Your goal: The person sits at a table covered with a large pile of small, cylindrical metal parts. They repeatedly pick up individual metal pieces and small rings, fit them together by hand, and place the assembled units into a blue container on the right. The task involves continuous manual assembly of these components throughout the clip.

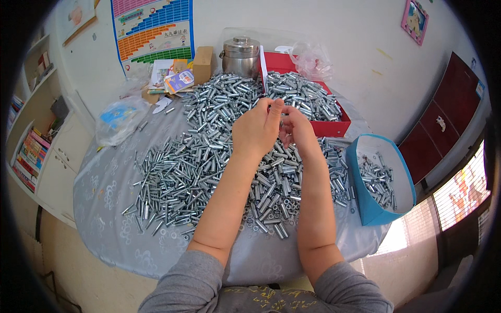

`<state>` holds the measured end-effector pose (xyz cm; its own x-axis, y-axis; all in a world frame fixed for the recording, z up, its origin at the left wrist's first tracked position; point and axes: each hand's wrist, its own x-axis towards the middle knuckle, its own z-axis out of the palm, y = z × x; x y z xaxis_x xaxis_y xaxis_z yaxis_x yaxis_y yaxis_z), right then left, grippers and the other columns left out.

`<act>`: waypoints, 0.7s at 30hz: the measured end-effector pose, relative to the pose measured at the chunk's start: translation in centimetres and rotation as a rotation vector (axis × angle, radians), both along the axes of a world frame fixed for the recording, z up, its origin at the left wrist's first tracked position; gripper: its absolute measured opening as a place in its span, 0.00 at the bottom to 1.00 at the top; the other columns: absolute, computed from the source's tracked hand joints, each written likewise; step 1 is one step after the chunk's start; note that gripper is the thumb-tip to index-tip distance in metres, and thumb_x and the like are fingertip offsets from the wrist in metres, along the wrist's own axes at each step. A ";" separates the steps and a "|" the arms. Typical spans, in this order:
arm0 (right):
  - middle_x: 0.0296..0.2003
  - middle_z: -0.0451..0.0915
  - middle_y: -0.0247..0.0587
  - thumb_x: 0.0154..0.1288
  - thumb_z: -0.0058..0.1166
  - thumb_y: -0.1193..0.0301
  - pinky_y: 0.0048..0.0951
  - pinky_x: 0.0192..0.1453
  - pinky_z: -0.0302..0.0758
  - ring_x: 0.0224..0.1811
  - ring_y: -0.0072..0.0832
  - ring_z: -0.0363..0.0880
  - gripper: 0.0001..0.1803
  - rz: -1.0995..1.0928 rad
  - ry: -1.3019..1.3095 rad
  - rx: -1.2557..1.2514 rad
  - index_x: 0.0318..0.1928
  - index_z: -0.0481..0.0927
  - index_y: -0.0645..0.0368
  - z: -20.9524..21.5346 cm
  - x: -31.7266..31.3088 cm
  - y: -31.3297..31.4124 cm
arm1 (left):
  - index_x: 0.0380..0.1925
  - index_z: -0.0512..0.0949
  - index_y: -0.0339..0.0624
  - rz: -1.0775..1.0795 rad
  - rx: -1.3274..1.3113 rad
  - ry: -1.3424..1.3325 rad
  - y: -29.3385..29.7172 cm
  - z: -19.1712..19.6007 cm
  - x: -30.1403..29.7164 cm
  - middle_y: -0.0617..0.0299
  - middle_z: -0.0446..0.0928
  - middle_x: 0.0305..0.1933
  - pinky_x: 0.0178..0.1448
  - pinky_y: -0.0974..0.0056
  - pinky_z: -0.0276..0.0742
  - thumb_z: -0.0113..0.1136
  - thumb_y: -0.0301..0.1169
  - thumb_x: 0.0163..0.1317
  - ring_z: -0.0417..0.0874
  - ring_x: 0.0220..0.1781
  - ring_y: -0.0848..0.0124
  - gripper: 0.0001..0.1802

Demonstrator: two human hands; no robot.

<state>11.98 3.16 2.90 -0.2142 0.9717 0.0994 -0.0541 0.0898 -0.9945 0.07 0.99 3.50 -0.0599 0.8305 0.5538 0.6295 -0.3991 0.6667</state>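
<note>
Here are the metal tubes (180, 175), a great silvery heap sprawling across the middle of the table, and right above them the two hands come together. The left hand (254, 128) shows its back, thumb raised, fingers curled out of sight; the right hand (298, 129) meets it at the fingertips, its fingers loosely bent. Is anything pinched between them? I cannot tell, the fingers cover that spot.

Down at the near edge of the heap, small rings (250, 225) lie scattered among the tubes. Just beyond the hands sits a red box (334, 129), heaped with more of the same metal pieces, and a crumpled clear bag (313, 60) rests at its back. Off to the right stands a blue bin (371, 206), a smaller batch of metal pieces inside.

Behind the heap, a lidded steel pot (241, 61) stands next to the red box, then a cardboard box (203, 65), then some booklets (179, 82). Over on the left, a plastic bag (120, 120) with blue in it lies on the grey patterned tablecloth (104, 208).

Farther out, a colourful poster (156, 34) hangs on the wall, and a bookshelf (31, 159) fills the far left.
</note>
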 end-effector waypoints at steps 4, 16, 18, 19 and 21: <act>0.18 0.63 0.28 0.54 0.37 0.68 0.21 0.12 0.52 0.12 0.16 0.56 0.13 0.034 -0.055 0.026 0.39 0.69 0.59 -0.7 0.0 0.8 | 0.33 0.74 0.43 -0.008 0.012 -0.018 0.2 -0.3 -0.1 0.52 0.78 0.25 0.34 0.54 0.71 0.29 0.56 0.63 0.79 0.30 0.53 0.31; 0.15 0.61 0.27 0.63 0.35 0.62 0.21 0.10 0.56 0.10 0.16 0.54 0.16 0.046 0.151 -0.051 0.41 0.69 0.61 -1.1 -0.5 0.0 | 0.30 0.74 0.42 -0.010 -0.034 -0.001 0.5 -0.5 -0.3 0.51 0.77 0.24 0.34 0.54 0.71 0.28 0.58 0.62 0.78 0.31 0.52 0.33; 0.15 0.62 0.28 0.63 0.34 0.63 0.21 0.10 0.57 0.09 0.16 0.54 0.17 0.151 0.126 -0.084 0.42 0.69 0.62 -1.2 -0.1 -0.1 | 0.30 0.75 0.42 -0.001 -0.046 -0.007 0.4 -0.3 -0.4 0.51 0.77 0.24 0.34 0.54 0.71 0.28 0.58 0.62 0.78 0.31 0.52 0.33; 0.14 0.62 0.28 0.62 0.35 0.62 0.21 0.10 0.57 0.09 0.17 0.54 0.17 0.194 0.096 -0.066 0.43 0.70 0.62 -1.2 -0.2 0.1 | 0.30 0.75 0.42 -0.003 -0.060 -0.008 0.5 -0.4 -0.4 0.51 0.77 0.25 0.34 0.54 0.71 0.28 0.58 0.62 0.78 0.31 0.52 0.33; 0.13 0.61 0.26 0.63 0.33 0.61 0.20 0.11 0.57 0.09 0.16 0.53 0.18 0.025 0.151 -0.044 0.41 0.70 0.61 -1.3 -0.9 0.1 | 0.29 0.75 0.42 0.000 -0.073 0.004 0.7 -0.6 -0.3 0.51 0.77 0.24 0.35 0.54 0.71 0.28 0.58 0.62 0.79 0.31 0.52 0.33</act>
